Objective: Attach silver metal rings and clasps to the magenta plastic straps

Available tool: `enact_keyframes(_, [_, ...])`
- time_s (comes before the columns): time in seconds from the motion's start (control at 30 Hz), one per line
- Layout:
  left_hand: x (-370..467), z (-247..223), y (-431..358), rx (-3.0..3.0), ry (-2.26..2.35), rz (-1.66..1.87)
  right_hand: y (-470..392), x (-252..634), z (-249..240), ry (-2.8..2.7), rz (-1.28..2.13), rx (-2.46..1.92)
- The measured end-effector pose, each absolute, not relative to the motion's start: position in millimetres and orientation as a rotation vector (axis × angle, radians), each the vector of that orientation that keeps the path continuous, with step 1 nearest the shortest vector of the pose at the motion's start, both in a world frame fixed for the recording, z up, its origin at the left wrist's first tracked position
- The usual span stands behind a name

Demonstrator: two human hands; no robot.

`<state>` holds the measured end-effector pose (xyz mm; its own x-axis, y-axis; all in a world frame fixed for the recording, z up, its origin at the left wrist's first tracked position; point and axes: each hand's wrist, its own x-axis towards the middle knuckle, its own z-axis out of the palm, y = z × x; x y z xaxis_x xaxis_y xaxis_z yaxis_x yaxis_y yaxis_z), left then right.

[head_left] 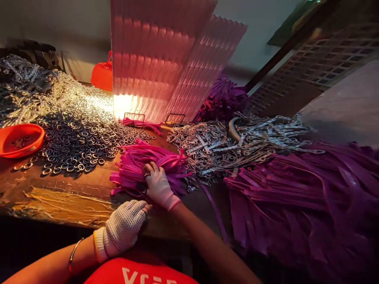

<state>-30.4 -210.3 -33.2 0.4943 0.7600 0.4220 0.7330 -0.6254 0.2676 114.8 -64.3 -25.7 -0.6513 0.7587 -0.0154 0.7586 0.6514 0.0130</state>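
A pile of pink straps [142, 157] lies on the table in front of me. My right hand [158, 183], in a thin white glove with bare fingertips, rests on the pile's near side, its fingers curled at the straps. Closer to me, my left hand [126, 223] wears a dotted white glove and is closed near the table edge; what it pinches, if anything, is too small to make out. Metal rings [79, 146] are heaped left of the straps, and silvery linked strips [213, 146] lie to the right.
An orange bowl [37, 140] with a few rings stands at the left. Corrugated translucent panels [154, 59] rise behind the straps. Long purple straps [296, 189] hang over the right side. Yellowish strings [65, 205] lie along the front edge.
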Motion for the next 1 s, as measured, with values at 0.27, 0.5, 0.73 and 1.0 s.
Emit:
enact_keyframes(0.27, [-11,-45,-154,3.067,1.407,0.598,-117,177,-21,3.076,0.005,1.082])
enact_keyframes(0.5, [11,-51,-109,2.968,1.523,0.366,-116,322,-45,2.247,0.135,2.201])
enact_keyframes(0.73, [13,-52,-54,2.945,1.791,0.507,-63,373,-36,1.893,0.165,2.319])
enact_keyframes(1.0, [16,-54,-43,2.887,1.790,0.503,40,286,-31,2.222,0.120,2.181])
